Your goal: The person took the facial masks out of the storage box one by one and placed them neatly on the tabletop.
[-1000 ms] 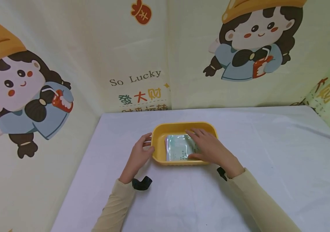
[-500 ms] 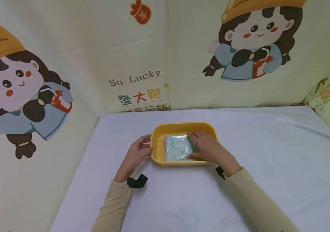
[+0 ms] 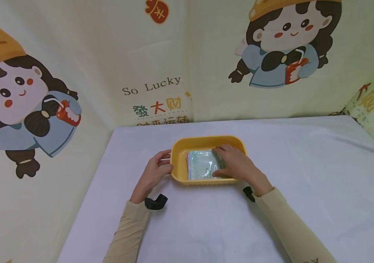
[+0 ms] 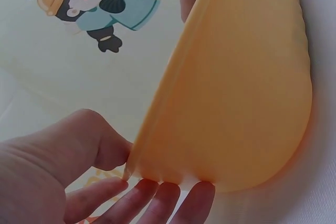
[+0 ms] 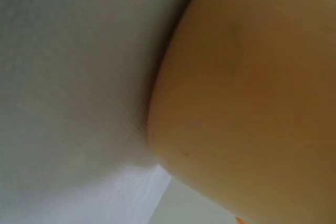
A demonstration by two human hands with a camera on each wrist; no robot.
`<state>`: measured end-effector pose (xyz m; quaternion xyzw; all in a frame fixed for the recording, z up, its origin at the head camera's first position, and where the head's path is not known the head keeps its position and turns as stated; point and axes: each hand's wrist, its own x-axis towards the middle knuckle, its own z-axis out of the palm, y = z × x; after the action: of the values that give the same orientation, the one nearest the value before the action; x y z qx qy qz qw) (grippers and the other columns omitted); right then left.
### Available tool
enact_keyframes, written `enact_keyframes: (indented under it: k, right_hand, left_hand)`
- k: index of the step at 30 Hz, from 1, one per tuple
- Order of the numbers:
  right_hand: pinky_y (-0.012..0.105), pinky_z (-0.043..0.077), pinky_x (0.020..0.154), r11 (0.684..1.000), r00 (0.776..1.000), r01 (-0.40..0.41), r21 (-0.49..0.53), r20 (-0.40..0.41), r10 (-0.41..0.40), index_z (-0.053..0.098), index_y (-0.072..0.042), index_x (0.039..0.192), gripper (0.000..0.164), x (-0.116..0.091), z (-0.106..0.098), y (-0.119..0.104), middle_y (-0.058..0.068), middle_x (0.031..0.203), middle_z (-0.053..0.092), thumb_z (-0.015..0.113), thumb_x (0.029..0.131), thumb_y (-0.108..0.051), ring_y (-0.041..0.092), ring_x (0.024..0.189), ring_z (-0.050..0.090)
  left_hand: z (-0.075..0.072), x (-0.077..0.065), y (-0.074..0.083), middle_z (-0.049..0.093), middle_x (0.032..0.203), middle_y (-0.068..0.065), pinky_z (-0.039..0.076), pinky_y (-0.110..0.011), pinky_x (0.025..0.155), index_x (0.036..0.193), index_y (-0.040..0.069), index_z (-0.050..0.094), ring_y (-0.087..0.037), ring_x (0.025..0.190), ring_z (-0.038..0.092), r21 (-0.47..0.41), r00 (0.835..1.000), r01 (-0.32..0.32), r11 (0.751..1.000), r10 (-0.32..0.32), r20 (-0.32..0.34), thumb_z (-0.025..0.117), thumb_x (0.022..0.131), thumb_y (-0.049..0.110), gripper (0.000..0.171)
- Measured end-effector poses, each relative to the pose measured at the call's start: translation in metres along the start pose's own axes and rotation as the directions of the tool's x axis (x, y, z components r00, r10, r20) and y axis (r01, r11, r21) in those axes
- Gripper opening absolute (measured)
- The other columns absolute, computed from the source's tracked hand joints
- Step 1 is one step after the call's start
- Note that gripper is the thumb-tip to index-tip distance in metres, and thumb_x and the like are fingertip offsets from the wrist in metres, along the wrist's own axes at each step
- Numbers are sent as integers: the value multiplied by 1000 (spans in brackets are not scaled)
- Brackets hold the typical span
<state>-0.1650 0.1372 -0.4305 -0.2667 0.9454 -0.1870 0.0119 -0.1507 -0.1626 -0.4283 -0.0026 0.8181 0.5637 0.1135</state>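
A yellow plastic basin point(image 3: 179, 160) stands on the white-covered table. Flat, shiny sachets point(image 3: 200, 164) lie stacked inside it, the top one pale green with small print and a pinkish edge showing underneath at the left. My left hand point(image 3: 151, 174) holds the basin's left end. In the left wrist view its thumb is at the rim and its fingertips lie against the outer wall. My right hand point(image 3: 237, 162) reaches over the right rim, fingers at the far edge of the sachets and thumb at the near edge. It covers their right part. The right wrist view shows mostly the basin's outer wall point(image 5: 252, 98).
White cloth point(image 3: 305, 175) covers the table. A cream curtain point(image 3: 213, 102) printed with cartoon figures and lettering hangs behind and to the left. Black wrist mounts point(image 3: 156, 202) sit under both wrists.
My left hand has shifted slightly left along the basin's end. The right thumb and fingers have drawn a little closer together over the sachets. The basin stays in place.
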Motion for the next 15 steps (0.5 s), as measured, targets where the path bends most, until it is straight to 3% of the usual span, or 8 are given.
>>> enact_keyframes:
  k: [8, 15]
  right_hand:
    - [48, 45, 107, 999, 1000, 3, 38, -20, -2, 57, -2, 135, 82, -2, -1, 0, 14, 134, 56, 86, 71, -44, 31, 123, 51]
    - [47, 45, 106, 999, 999, 23, 46, -42, -21, 60, -3, 131, 76, -1, -4, -1, 12, 129, 60, 86, 72, -42, 29, 119, 53]
  left_hand:
    - [-1, 0, -1, 52, 140, -6, 58, -35, 91, 143, 16, 48, -26, 126, 55, -29, 999, 40, 999, -40, 12, 65, 89, 11, 57]
    - [-2, -2, -1, 51, 141, -7, 58, -36, 91, 143, 15, 47, -26, 126, 55, -51, 1000, 28, 998, -27, 14, 65, 91, 11, 56]
